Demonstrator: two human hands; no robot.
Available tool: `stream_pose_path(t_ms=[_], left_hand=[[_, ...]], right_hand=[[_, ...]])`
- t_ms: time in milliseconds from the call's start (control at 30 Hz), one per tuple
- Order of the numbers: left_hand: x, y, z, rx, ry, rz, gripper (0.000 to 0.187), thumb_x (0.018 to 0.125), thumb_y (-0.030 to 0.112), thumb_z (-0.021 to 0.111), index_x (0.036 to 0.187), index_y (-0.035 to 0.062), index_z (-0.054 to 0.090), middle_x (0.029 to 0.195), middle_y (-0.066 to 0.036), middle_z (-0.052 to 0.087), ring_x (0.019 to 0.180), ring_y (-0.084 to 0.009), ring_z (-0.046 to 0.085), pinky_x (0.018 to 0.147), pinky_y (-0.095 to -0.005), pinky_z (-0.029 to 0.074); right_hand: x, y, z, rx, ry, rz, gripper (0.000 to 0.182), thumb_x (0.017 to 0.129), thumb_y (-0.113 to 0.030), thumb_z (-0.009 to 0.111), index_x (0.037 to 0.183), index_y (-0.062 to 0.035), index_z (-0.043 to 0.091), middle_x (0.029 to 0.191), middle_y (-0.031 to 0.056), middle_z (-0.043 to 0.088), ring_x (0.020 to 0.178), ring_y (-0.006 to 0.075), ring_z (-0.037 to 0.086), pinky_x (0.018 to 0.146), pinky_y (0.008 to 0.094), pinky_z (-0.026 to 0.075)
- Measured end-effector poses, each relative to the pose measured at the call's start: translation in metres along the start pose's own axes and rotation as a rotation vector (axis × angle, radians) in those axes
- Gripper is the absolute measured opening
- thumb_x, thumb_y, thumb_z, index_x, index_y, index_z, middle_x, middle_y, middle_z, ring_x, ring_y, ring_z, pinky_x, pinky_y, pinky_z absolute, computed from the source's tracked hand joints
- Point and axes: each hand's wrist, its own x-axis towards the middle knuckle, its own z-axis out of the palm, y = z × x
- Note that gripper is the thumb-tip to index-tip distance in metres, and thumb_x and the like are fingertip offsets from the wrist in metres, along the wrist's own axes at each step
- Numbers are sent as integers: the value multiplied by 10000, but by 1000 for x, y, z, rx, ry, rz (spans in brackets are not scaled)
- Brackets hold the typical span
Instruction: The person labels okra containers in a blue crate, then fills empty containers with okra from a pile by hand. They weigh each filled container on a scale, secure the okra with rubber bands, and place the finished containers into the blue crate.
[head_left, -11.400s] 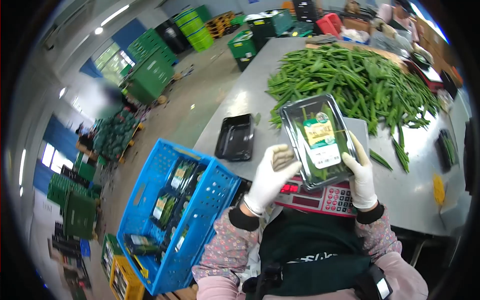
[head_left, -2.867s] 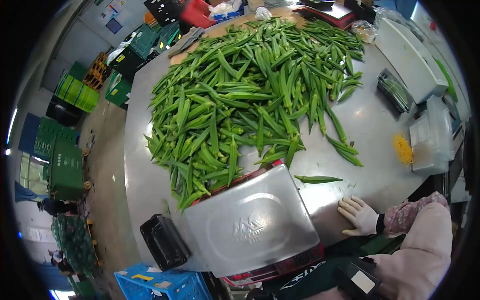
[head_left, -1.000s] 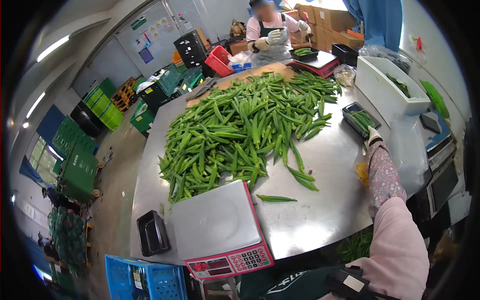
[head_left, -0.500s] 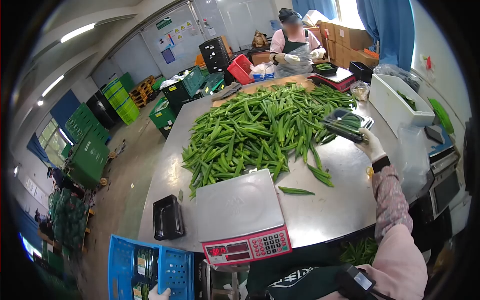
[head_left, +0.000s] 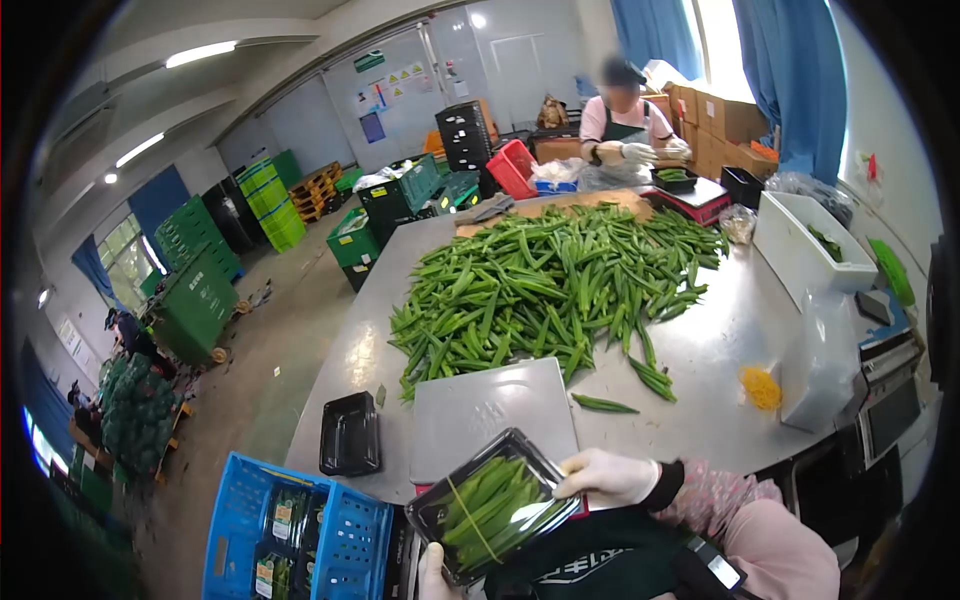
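Note:
A black plastic tray of okra point(head_left: 495, 505) with a clear cover is tilted in front of me, a thin yellow band point(head_left: 468, 516) stretched across it. My right hand point(head_left: 612, 476), in a white glove, grips its right edge. At the lower left corner, my gloved left hand point(head_left: 433, 576) holds the tray too, partly cut off by the frame. Behind the tray is a scale point(head_left: 500, 400), its display now hidden. Beyond that spreads a large heap of loose okra point(head_left: 540, 290).
A black tray point(head_left: 350, 434) lies left of the scale. Packed trays stand inside a blue crate point(head_left: 362, 540) at lower left. Yellow rubber bands point(head_left: 761, 388) and a white bin point(head_left: 810, 240) are on the right. Across the table, a person point(head_left: 628, 125) works by another scale point(head_left: 695, 200).
My right hand has brought the okra tray from the table's right side to in front of the scale. My left hand has left the blue crate and taken hold of the tray.

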Motion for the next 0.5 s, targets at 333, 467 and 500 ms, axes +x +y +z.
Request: stream_pose_path(t_ms=[333,467,500], left_hand=[[-63,67,-42,1287,646,885,476,905,-171,584,1364,-55,535,1301,-123,614,1226,-198,568,1070,-352,434],[-92,179,-38,425,626,784,449,1068,400,492,1301,38,616,1237,-85,672,1144,-220,649,1004,-379,504],[-95,203,-55,402,594,791,446,1059,393,511,1322,45,604,1249,-94,673,1156,-235,645,999,-428,513]], right_hand=[[26,2,31,-165,154,-334,293,1022,-176,521,1126,60,659,1327,171,601,1085,215,659,943,318,516],[23,11,11,-109,154,-285,303,1029,-216,518,1107,41,658,1236,154,659,1013,206,685,874,306,534],[23,14,10,-131,180,-276,299,1031,-222,517,1094,33,660,1207,147,673,996,200,689,856,301,536]])
